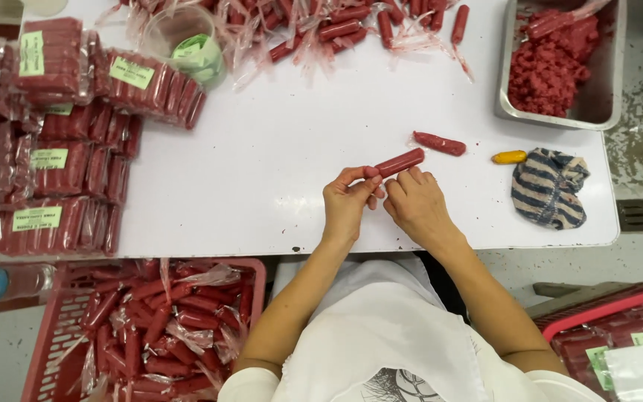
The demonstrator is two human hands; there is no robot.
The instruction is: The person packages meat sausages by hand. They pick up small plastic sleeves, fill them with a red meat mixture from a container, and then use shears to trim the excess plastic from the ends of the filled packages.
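Note:
A short red sausage roll in clear film (400,162) lies slanted on the white table (277,164), held at its near end. My left hand (347,202) pinches that end with thumb and fingers. My right hand (414,202) rests beside it, fingers curled against the same end. A second wrapped red roll (440,144) lies loose just beyond, to the right.
Sealed packs of red rolls with green labels (53,134) are stacked at left. Loose wrapped rolls (336,26) are heaped at the back. A steel tray of red minced meat (556,67), a striped cloth (548,186), a small yellow piece (509,157), and a red basket of rolls (158,327) are around.

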